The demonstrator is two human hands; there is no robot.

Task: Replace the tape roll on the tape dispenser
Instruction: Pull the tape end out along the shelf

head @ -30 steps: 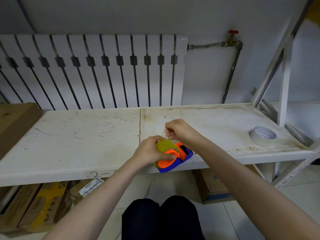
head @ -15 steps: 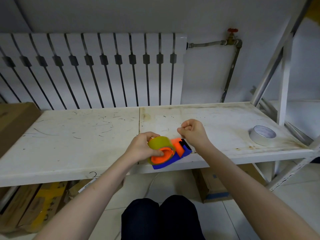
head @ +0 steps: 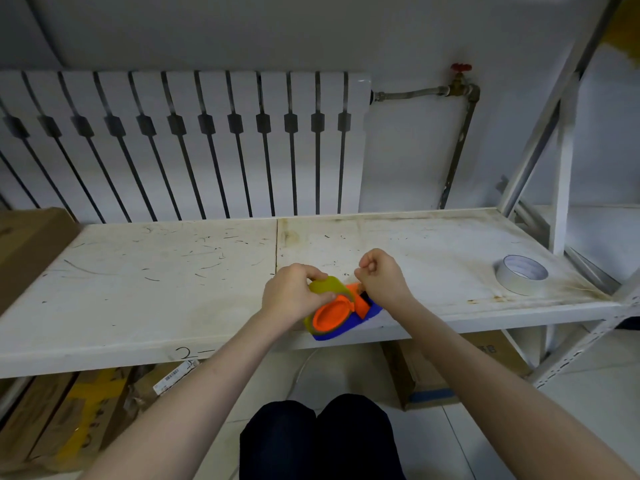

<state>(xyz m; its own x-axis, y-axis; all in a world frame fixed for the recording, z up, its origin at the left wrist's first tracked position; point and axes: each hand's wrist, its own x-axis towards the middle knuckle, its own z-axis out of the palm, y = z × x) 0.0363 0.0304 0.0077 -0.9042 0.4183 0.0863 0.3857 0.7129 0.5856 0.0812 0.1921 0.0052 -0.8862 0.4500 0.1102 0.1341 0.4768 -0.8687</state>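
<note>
Our left hand (head: 294, 296) is wrapped around the yellow-green tape roll (head: 327, 287) on the tape dispenser (head: 341, 318) at frame centre, on the worktop's (head: 138, 299) front edge. Our right hand (head: 381, 280), fingers pinched closed, presumably on the tape's end, sits just right of the roll, nearer the dispenser's cutter end. A spare roll (head: 523, 278) lies far right.

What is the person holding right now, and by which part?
The left hand holds the tape dispenser around its yellowish tape roll. The right hand is pinched shut above it; on what cannot be told.
</note>
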